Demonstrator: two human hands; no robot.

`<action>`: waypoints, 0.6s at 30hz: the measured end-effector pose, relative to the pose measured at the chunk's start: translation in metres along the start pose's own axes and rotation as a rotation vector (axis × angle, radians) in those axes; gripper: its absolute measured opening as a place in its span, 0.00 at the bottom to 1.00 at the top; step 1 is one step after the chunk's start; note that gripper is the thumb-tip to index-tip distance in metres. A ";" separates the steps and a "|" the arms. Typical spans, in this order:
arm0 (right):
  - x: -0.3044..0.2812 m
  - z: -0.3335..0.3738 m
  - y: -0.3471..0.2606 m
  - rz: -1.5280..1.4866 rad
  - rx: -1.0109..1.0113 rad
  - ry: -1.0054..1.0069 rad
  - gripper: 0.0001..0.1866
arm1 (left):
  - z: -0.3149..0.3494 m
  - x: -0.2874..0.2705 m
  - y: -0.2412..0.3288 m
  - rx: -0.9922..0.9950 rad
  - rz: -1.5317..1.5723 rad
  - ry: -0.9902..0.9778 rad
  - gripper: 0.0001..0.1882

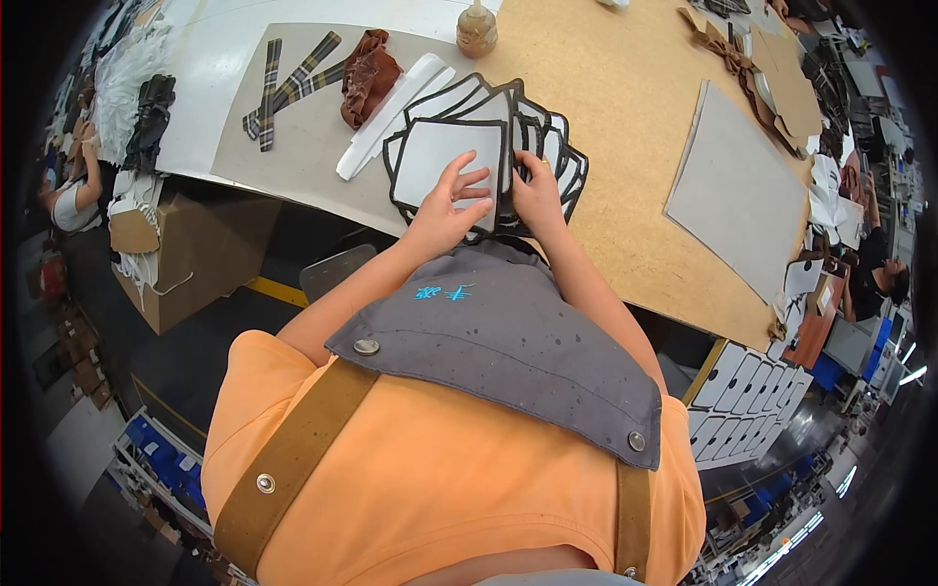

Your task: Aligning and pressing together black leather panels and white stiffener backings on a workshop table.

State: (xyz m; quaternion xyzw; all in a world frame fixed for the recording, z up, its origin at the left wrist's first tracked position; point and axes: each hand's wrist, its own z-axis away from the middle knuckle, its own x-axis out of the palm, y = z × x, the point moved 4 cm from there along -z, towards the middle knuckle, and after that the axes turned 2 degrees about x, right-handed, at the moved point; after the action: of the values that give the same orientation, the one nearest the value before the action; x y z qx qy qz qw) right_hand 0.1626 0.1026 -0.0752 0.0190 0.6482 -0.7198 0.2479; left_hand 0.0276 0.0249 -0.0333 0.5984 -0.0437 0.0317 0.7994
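A fanned pile of black-edged white panels [557,137] lies at the table's front edge, right before my body. On top, at the left of the pile, is a white panel [427,161] with a dark border. My left hand [447,210] hovers over or rests lightly on this panel, its fingers spread and holding nothing. Closed at the right side of the same panel, my right hand [537,200] pinches the dark edges there. How many layers lie between its fingers is hidden.
Left of the pile lie white strips [391,117], a crumpled brown cloth [370,78] and plaid strips [293,90]. A squat bottle [477,31] stands beyond. Grey sheets [738,190] cover the table's right part. A cardboard box [200,254] sits below at the left.
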 end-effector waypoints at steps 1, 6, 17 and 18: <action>-0.001 0.001 0.003 0.001 0.001 0.003 0.14 | 0.001 0.002 0.001 -0.024 -0.045 -0.038 0.36; -0.005 0.010 -0.002 -0.452 0.292 -0.047 0.12 | 0.000 0.008 0.000 0.029 -0.233 -0.098 0.26; -0.018 0.033 0.020 -0.958 0.490 0.023 0.16 | 0.006 0.021 0.002 0.392 -0.520 -0.399 0.16; -0.019 0.034 0.031 -0.935 0.517 0.080 0.16 | 0.003 0.022 -0.005 0.452 -0.586 -0.428 0.15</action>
State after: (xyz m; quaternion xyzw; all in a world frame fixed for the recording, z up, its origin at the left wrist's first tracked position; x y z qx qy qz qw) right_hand 0.2013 0.0753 -0.0916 -0.1837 0.3980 -0.8883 -0.1367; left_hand 0.0497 0.0207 -0.0347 0.7389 -0.0286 -0.3127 0.5962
